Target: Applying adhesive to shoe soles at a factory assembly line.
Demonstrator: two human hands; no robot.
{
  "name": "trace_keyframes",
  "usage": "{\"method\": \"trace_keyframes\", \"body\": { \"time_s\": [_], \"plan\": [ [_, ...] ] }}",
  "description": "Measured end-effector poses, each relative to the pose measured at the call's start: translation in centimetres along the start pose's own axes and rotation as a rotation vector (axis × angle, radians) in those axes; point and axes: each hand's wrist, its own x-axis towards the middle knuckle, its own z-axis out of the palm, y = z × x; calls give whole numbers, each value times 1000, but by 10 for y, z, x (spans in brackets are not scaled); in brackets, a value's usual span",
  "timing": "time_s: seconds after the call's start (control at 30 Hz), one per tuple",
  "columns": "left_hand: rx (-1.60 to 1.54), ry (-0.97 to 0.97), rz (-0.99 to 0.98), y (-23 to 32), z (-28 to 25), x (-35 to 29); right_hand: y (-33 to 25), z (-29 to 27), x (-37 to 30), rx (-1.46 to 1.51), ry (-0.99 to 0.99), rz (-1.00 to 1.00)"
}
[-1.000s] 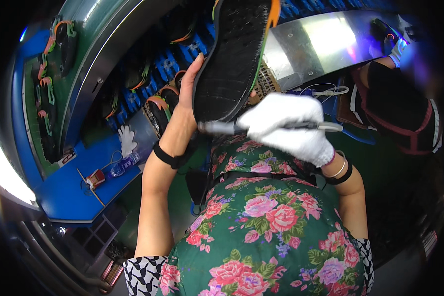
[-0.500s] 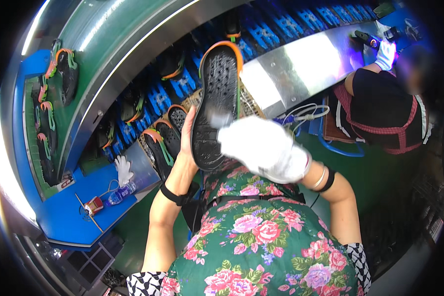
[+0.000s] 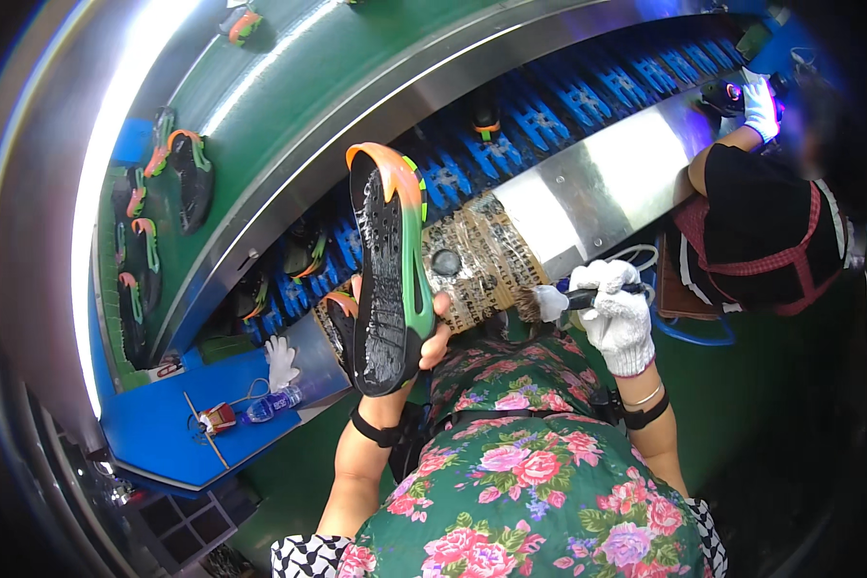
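Head view: left hand (image 3: 434, 335) grips the shoe sole (image 3: 380, 289), long axis near upright; well to its right, the gloved right hand (image 3: 615, 313) pinches a brush (image 3: 555, 302), bristles (image 3: 528, 304) toward the sole.

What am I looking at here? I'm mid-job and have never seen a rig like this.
There is no robot: these are a person's own two hands. The view comes from the left of two fisheye cameras worn on the head, looking down, so straight edges bend near the rim.

The bare left hand holds up a black shoe sole with orange and green edging. The right hand, in a white glove, holds a brush, apart from the sole.

On the blue table at left are a clear bottle and a small red object. At right sits a co-worker, whose hand also wears a white glove.
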Motion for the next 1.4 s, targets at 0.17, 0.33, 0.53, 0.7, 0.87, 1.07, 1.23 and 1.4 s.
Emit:
{"method": "trace_keyframes", "body": {
  "time_s": [0.17, 0.33, 0.53, 0.7, 0.87, 1.07, 1.23, 1.4],
  "plan": [
    [-119, -321, -76, -6, 12, 0, 8, -16, -16, -9, 227, 69],
    [-174, -335, -47, -15, 19, -3, 4, -9, -15, 51, 135, 53],
    [-221, -366, -107, -21, 18, 3, 4, 27, -7, 22, 46, 45],
    [197, 157, 165, -29, 21, 8, -4, 93, 11, -540, -110, -107],
    [161, 73, 219, -41, 15, 13, -2, 129, 38, -1259, -345, -582],
    [112, -48, 190, -48, -15, 2, 2, 126, 56, -1580, -508, -729],
    [308, 181, 181, -41, -16, 2, 18, 114, 36, -1692, -759, -627],
    [215, 229, 233, -33, 8, 13, 8, 111, 23, -1351, -797, -444]
  ]
}}
